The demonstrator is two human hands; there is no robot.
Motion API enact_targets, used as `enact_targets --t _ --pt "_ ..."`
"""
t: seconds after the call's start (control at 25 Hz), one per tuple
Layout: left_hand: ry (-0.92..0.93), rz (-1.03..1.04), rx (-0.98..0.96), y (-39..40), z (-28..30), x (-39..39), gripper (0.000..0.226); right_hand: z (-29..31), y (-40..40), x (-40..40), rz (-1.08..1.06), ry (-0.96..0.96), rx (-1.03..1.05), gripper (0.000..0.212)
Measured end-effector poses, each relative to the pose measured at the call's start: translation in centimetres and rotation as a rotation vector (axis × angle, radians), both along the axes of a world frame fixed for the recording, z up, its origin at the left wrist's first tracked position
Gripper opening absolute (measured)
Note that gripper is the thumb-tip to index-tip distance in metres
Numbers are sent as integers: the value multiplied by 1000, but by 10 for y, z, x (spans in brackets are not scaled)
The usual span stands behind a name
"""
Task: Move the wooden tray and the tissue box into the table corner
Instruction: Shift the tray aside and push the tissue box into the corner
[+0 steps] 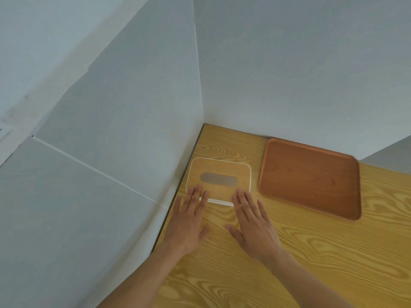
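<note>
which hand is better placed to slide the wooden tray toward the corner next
Right, probably. The right hand lies nearer the wooden tray; the left hand is on the tissue box's far side.

Soft even daylight, faint shadows (wide-angle bending at edges)

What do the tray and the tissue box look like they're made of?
The wooden tray looks like reddish-brown wood with a smooth matte finish; faint grain shows. The tissue box has a light wood-grain lid, wood or veneer, with a pale white rim that is likely plastic, though that is uncertain.
</note>
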State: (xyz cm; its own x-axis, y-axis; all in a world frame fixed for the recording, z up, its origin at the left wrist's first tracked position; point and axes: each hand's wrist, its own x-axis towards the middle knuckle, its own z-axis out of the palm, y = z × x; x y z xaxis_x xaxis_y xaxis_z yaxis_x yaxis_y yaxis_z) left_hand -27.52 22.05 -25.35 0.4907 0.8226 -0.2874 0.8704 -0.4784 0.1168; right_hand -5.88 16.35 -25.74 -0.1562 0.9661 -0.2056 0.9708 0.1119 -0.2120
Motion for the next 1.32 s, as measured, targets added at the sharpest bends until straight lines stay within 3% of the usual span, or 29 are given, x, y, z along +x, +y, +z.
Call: enact_targets --t 1.32 --pt "122 -40 -52 166 28 43 87 25 158 19 -87 25 -228 77"
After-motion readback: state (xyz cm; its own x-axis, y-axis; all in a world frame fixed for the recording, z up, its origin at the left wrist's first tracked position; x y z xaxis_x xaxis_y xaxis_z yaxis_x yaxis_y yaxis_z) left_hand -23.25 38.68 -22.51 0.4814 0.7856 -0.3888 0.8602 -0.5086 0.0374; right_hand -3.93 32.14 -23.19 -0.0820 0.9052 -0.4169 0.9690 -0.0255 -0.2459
